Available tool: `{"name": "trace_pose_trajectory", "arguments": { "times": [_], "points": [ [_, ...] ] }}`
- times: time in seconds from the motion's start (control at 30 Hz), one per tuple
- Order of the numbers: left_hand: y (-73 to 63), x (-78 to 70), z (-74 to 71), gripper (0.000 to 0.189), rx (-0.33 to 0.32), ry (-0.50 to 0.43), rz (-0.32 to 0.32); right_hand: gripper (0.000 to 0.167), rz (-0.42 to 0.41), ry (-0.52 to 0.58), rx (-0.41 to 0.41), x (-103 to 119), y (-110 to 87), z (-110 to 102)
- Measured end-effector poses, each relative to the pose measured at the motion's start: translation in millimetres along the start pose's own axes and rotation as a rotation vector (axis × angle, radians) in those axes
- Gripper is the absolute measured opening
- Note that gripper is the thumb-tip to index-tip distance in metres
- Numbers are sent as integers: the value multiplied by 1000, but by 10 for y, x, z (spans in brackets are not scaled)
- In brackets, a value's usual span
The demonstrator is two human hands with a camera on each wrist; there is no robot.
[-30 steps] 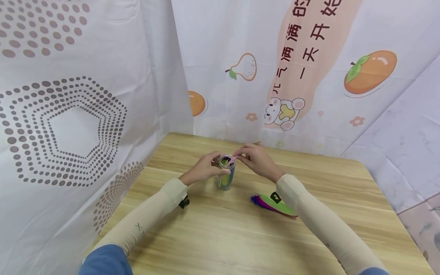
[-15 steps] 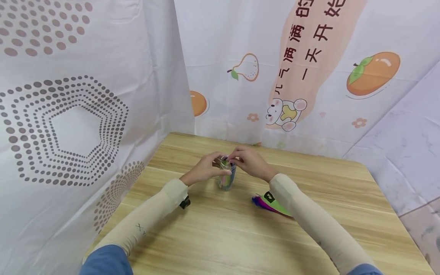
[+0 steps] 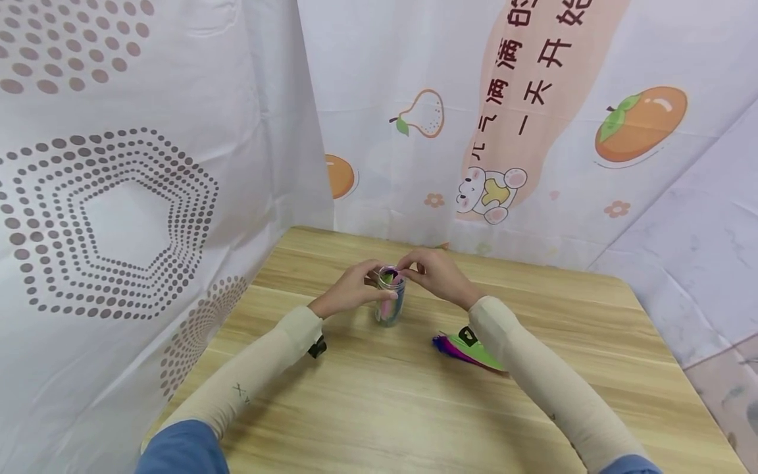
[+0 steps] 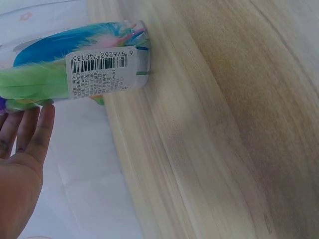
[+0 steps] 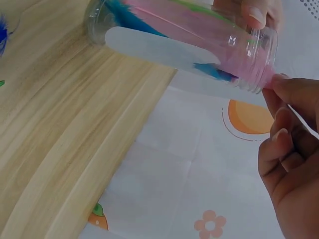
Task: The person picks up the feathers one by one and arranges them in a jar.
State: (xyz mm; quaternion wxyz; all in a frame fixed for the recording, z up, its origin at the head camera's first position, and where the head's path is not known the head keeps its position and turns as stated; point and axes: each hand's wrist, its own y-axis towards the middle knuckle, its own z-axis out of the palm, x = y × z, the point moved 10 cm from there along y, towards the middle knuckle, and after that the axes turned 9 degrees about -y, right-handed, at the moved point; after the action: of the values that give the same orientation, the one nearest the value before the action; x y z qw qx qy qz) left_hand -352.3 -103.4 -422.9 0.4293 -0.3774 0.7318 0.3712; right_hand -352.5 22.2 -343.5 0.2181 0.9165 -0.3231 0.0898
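A clear jar (image 3: 388, 313) with colourful feathers inside stands upright on the table. My left hand (image 3: 348, 289) grips it near its neck from the left. In the left wrist view, the jar's barcode label (image 4: 102, 69) shows beside blue and green feathers; part of that hand is out of frame. At the open mouth, my right hand (image 3: 438, 278) pinches the end of a pink feather (image 5: 268, 75) between thumb and forefinger. Most of that pink feather lies inside the jar. Near my right forearm is a loose pile of green, magenta and blue feathers (image 3: 468, 354).
The wood-grain table (image 3: 361, 401) spreads out in front of me. White printed curtains (image 3: 379, 164) hang along its back and left side. A black wrist camera (image 3: 318, 347) sits under my left wrist, and another (image 3: 468, 336) hangs over the feather pile.
My right hand has lowered the pink feather from the jar's rim into the jar, then drawn slightly back right, still pinching its end. The left hand keeps its grip on the jar.
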Motion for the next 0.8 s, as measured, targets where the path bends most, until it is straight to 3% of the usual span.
{"name": "trace_pose_trajectory", "arguments": {
  "times": [0.53,0.8],
  "points": [
    [6,5,13,46,8,16,7,10,-4,-18,36,78,25,87],
    [-20,-10,-11,45,-1,10,2,14,31,21,-4,-25,-81,1]
  ]
}}
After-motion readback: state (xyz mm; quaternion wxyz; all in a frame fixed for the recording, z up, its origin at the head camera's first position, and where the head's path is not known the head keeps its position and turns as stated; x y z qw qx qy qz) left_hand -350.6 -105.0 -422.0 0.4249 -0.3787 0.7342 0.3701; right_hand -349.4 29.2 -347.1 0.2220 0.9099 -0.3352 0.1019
